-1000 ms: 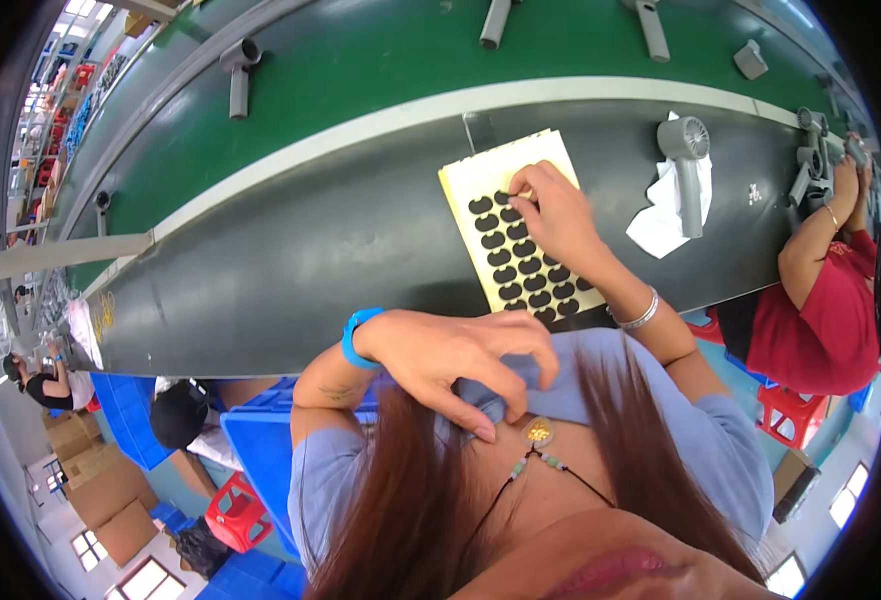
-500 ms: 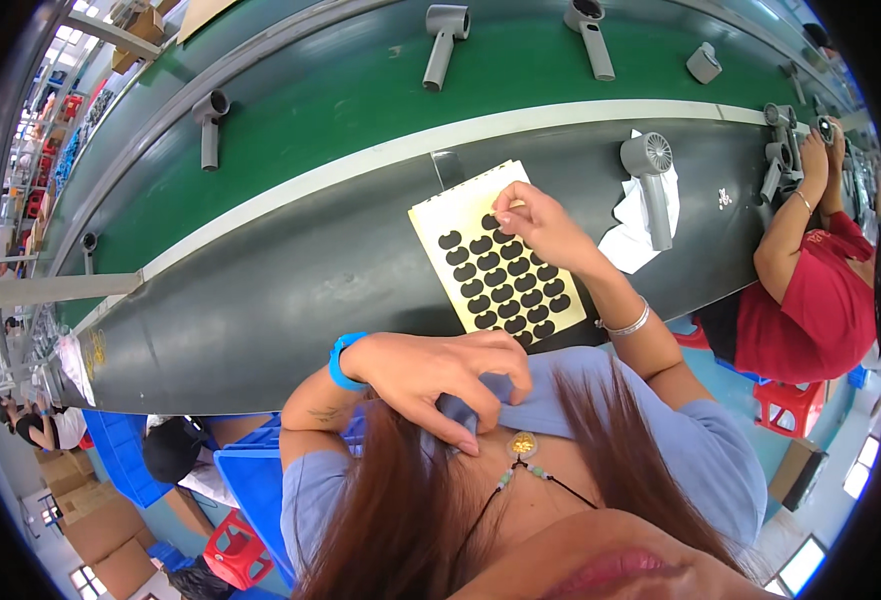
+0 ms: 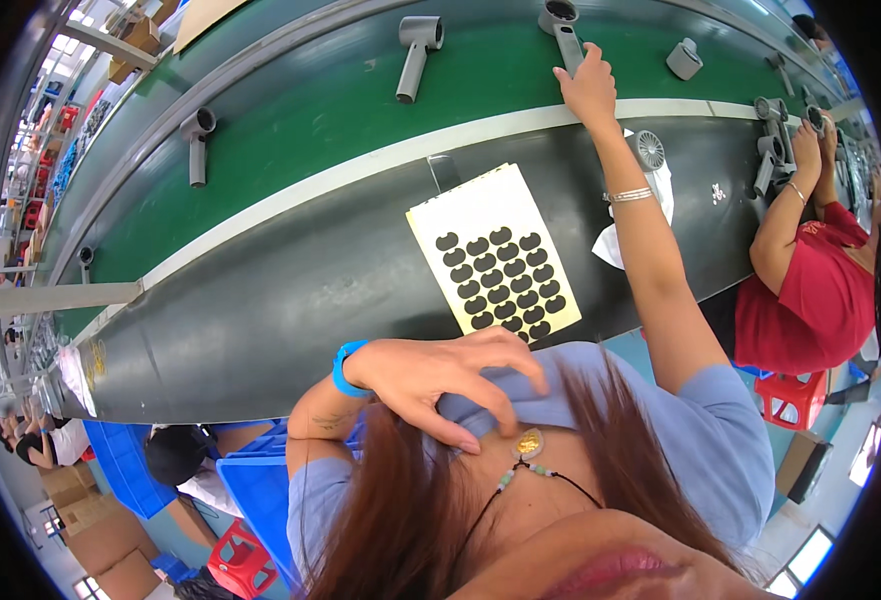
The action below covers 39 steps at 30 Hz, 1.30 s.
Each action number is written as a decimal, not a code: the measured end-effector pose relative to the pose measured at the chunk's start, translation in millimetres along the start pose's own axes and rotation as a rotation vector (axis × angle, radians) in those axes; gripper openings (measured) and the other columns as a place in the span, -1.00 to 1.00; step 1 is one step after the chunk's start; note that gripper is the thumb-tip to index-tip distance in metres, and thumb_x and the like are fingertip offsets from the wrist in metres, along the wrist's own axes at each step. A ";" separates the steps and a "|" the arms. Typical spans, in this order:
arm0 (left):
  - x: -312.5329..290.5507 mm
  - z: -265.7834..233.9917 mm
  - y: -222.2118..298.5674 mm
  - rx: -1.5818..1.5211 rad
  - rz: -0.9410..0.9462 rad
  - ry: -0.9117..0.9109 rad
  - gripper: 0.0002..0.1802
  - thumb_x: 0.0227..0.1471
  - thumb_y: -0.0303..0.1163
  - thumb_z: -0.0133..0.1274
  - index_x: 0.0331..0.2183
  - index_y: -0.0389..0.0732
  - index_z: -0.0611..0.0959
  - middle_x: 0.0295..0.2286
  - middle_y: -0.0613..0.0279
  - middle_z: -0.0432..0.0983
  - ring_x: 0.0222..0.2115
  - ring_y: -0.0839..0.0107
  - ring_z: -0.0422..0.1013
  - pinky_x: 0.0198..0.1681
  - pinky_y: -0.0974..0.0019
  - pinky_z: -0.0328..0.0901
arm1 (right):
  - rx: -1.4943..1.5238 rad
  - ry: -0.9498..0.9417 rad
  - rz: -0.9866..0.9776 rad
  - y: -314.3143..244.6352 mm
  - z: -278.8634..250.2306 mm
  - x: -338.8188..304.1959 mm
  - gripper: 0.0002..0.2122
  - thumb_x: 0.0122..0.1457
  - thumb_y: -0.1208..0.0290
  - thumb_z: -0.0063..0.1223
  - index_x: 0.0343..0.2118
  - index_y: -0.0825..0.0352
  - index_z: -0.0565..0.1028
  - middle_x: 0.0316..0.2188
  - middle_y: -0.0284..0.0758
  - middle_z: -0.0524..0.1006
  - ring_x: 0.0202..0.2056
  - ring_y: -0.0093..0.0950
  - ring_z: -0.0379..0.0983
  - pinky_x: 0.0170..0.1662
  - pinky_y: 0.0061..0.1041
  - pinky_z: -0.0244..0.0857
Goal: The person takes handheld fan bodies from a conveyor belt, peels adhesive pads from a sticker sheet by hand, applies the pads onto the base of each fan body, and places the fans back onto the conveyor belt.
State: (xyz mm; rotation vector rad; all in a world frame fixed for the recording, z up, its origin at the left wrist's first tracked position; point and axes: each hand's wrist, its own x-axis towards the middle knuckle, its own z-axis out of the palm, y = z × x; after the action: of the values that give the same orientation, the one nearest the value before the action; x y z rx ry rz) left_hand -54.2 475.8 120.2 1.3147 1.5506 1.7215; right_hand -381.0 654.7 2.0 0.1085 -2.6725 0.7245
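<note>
My right hand [image 3: 590, 88] reaches over the green conveyor belt to a grey handheld fan body [image 3: 566, 40]. Its thumb and fingers are spread to either side of the handle's lower end; a firm grip does not show. Whether a small sticker is on its fingers I cannot make out. My left hand [image 3: 440, 380] is loosely bent in front of my chest, fingers apart, over my blue shirt. Beyond it on the black work surface lies a pale yellow sheet [image 3: 495, 205] with rows of black notched stickers [image 3: 493, 277]; its upper part is bare.
On the belt are more fan bodies [image 3: 415, 60] [image 3: 198, 145] and a small grey part [image 3: 684, 60]. Right of the sheet, a fan with a round grille [image 3: 647, 150] rests on white cloth [image 3: 608, 247], partly behind my forearm. A co-worker in red [image 3: 800, 300] handles parts at right.
My right hand has left the sticker sheet and stretched out to the fan body on the belt. Fan bodies on the belt have shifted left. My left hand has stayed by my chest.
</note>
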 end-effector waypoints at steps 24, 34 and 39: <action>1.3 -25.4 -28.1 0.674 -0.207 1.078 -0.34 -0.14 -0.64 0.19 0.03 -0.31 0.31 0.02 0.00 0.24 -0.29 0.39 0.44 -0.30 0.41 0.34 | 0.830 -0.410 -0.613 -78.6 -148.2 -144.0 -0.54 0.05 0.68 0.08 0.05 0.34 0.28 0.03 -0.28 0.39 -0.02 -0.45 0.35 -0.15 -0.55 0.37; 12.3 -15.0 -51.4 0.418 -0.230 1.165 -0.55 -0.03 -0.65 0.12 -0.04 -0.31 0.43 -0.08 0.03 0.47 -0.26 0.39 0.50 -0.26 0.39 0.45 | 1.055 -0.392 -0.511 -65.5 -163.5 -155.9 -0.83 0.10 0.73 -0.03 -0.25 0.40 0.41 -0.13 -0.18 0.39 -0.11 -0.40 0.38 0.00 -0.48 0.22; 12.7 -6.6 -51.8 0.477 -0.215 1.156 -0.56 -0.02 -0.63 0.11 -0.04 -0.28 0.47 -0.05 0.09 0.46 -0.17 0.38 0.47 -0.17 0.36 0.40 | 1.111 -0.451 -0.355 -67.3 -179.0 -166.2 -0.86 0.11 0.73 -0.02 -0.27 0.42 0.38 -0.30 -0.24 0.42 -0.22 -0.48 0.35 -0.08 -0.51 0.23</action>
State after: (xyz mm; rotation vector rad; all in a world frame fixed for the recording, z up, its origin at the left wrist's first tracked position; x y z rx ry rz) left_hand -78.0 496.2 76.5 0.1507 2.7035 2.1543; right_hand -156.3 682.6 115.7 1.0831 -2.1358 2.1196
